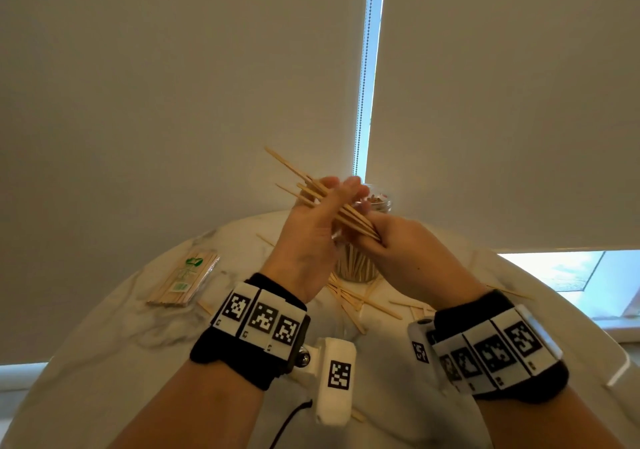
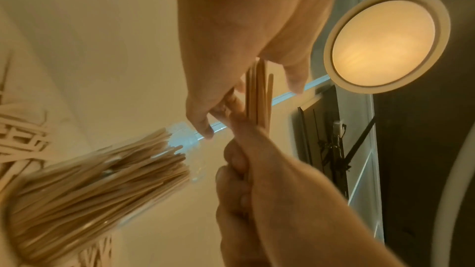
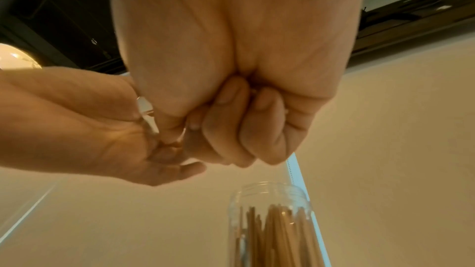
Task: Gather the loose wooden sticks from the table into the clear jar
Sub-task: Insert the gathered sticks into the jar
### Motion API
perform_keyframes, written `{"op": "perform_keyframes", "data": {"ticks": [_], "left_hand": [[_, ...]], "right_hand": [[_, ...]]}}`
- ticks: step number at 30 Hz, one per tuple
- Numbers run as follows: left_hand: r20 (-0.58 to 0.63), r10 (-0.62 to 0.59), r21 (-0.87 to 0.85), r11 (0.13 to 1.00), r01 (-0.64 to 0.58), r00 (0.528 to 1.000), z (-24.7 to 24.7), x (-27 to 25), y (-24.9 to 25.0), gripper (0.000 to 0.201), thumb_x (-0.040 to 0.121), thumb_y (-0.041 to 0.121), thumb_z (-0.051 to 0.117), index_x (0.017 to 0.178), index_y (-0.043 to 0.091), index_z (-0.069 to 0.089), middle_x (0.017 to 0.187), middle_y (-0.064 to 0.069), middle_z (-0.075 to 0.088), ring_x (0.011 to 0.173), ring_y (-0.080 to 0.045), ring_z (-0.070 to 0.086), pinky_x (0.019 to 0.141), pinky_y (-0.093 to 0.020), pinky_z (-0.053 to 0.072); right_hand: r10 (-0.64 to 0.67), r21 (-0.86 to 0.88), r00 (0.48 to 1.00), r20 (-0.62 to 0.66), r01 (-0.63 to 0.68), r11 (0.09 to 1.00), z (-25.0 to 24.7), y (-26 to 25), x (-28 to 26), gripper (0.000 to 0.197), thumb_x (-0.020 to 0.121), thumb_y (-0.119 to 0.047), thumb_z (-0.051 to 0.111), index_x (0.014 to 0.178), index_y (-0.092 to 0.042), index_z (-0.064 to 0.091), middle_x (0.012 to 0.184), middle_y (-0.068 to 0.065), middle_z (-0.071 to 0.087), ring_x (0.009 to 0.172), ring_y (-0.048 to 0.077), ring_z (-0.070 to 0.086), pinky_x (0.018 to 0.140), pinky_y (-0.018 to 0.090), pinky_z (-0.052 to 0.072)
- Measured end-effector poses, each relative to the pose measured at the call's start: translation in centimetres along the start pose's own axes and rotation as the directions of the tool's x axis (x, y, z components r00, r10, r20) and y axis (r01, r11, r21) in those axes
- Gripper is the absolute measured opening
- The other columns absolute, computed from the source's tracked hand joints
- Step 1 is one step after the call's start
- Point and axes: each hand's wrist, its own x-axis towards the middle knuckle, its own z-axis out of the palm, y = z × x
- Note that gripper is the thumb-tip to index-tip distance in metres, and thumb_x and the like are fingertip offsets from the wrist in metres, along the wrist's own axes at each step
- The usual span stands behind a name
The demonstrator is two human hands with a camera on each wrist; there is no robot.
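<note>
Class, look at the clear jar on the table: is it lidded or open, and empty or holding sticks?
Open and partly filled: the clear jar shows a bare threaded rim with no lid, and thin wooden sticks stand inside below it.

The clear jar (image 1: pixel 358 261) stands on the table (image 1: pixel 104 362) at about twelve o'clock from the person, with sticks standing inside it. Above and in front of it, the left hand (image 1: pixel 308 237) and the right hand (image 1: pixel 405 251) meet around a bundle of sticks (image 1: pixel 311 188), which slants off toward ten o'clock. Loose sticks (image 1: pixel 360 301) lie on the table just before the jar. A wrapped pack of sticks (image 1: pixel 183 278) lies well apart at ten o'clock.
</note>
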Motion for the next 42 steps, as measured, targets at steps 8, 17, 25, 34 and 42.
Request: {"op": "perform_keyframes", "data": {"ticks": [8,17,25,34,42], "left_hand": [[-0.313,0.081,-0.127,0.984,-0.127,0.946,-2.5,0.4,4.2,0.047,0.099,0.054,0.042,0.127,0.02,0.059,0.115,-0.008,0.073,0.104,-0.028,0.071,0.092,-0.05,0.053],[-0.05,-0.105,0.28,0.953,0.115,0.993,-0.2,-0.4,1.7,0.029,0.106,0.019,0.042,0.114,0.003,0.065,0.099,-0.013,0.075,0.093,-0.027,0.073,0.08,-0.038,0.06],[-0.069,0.117,0.642,0.765,-0.046,0.991,-1.7,0.1,1.2,0.014,0.094,0.02,0.066,0.093,0.006,0.069,0.081,-0.007,0.077,0.074,-0.023,0.076,0.072,-0.042,0.062],[0.105,0.128,0.784,0.6,-0.161,0.986,0.0,-0.6,1.4,0.035,0.082,0.043,0.076,0.092,0.011,0.066,0.083,-0.007,0.074,0.068,-0.015,0.074,0.058,-0.033,0.062],[-0.268,0.033,0.456,0.885,0.097,0.963,-0.4,0.3,2.8,0.047,0.096,0.061,0.044,0.121,0.023,0.059,0.103,0.001,0.075,0.099,-0.021,0.07,0.091,-0.049,0.053]], "right_hand": [[0.039,-0.071,0.991,0.128,-0.03,0.997,-1.4,0.9,-0.4,0.03,0.097,-0.053,0.047,0.08,-0.032,0.06,0.072,-0.007,0.062,0.066,0.007,0.057,0.063,0.029,0.05],[0.146,-0.143,0.984,0.107,-0.13,0.981,-2.4,1.2,-0.4,0.014,0.09,-0.042,0.064,0.085,-0.031,0.071,0.069,-0.007,0.065,0.066,0.008,0.061,0.067,0.031,0.056],[0.125,-0.033,0.96,0.25,-0.121,0.992,-2.5,-0.1,-0.6,0.017,0.088,-0.043,0.064,0.088,-0.028,0.072,0.071,-0.006,0.066,0.061,0.005,0.058,0.061,0.027,0.05],[0.217,-0.218,0.966,0.141,-0.184,0.959,-1.3,-0.1,-0.4,0.023,0.093,-0.039,0.059,0.079,-0.023,0.067,0.066,-0.003,0.06,0.059,0.012,0.056,0.053,0.024,0.038],[0.209,-0.306,0.975,0.076,-0.177,0.935,-0.6,-0.3,-0.4,0.022,0.089,-0.042,0.06,0.078,-0.025,0.068,0.066,-0.004,0.061,0.062,0.012,0.059,0.053,0.024,0.042]]}}
